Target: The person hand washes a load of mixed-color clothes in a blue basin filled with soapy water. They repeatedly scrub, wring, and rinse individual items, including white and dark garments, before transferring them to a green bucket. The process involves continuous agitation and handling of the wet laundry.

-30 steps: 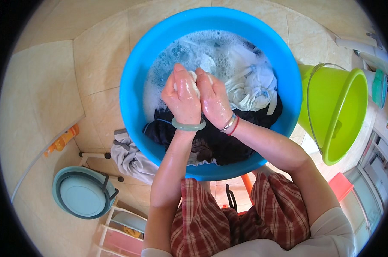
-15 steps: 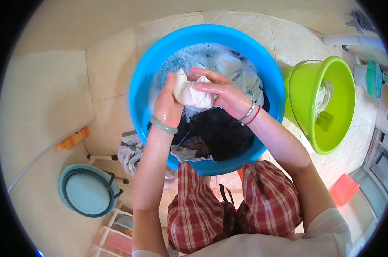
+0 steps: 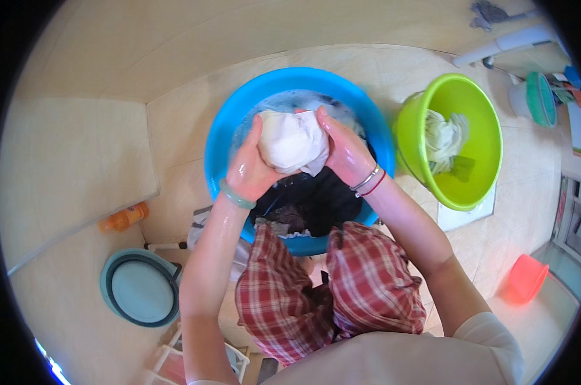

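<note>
Both of my hands hold a bunched wet white cloth (image 3: 291,142) above a large round blue tub (image 3: 303,76). My left hand (image 3: 250,168), below a pale green bangle (image 3: 236,195), cups the cloth's left side and underside. On the opposite side, my right hand (image 3: 347,151) grips it with the thumb up at its top edge. Beneath them, sudsy water (image 3: 258,114) with pale laundry fills the tub's far part. Dark clothes (image 3: 322,199) lie in its near part, partly hidden by my hands.
A lime-green bucket (image 3: 409,138) holding a whitish cloth (image 3: 444,136) stands right of the tub. Folded grey-green basins (image 3: 143,292) and an orange bottle (image 3: 125,217) are at the left. A pink-red container (image 3: 526,279) sits at the lower right. My plaid-covered knees (image 3: 374,276) flank the tub's near edge.
The white cloth has come up closer and is spread into a wider bundle. My hands have moved from pressing around it to holding its two sides. The whole view has shifted.
</note>
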Tool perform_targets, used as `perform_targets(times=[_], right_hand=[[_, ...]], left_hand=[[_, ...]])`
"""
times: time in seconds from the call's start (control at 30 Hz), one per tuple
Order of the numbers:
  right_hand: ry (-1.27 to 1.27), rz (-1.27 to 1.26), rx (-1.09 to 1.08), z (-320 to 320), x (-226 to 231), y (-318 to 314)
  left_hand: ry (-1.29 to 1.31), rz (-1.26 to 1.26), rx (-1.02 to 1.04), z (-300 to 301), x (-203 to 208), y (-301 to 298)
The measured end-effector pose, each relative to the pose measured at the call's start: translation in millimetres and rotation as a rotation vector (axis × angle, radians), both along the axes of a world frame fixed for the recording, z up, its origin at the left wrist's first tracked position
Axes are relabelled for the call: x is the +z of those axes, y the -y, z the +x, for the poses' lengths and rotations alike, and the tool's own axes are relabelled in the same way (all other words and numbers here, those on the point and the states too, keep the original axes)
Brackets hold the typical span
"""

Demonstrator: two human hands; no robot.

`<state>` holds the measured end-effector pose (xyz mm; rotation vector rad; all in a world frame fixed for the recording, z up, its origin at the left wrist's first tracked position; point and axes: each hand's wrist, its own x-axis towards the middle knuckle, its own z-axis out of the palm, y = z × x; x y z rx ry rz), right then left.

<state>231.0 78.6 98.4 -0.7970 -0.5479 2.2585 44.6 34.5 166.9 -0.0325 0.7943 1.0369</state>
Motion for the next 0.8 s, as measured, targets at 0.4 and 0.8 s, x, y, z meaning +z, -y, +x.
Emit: perform_targets(times=[0.4, 0.8], right_hand=[[0.059, -0.023, -0.502, 185.7, 81.1, 6.2], [0.194, -0.250, -0.794, 265.6, -0.2, -13.1]], left_hand=[[-0.043, 0.212, -0.364, 183.5, 66.4, -51.9], [0.086, 0.155, -0.371, 258.8, -9.6, -87.6]])
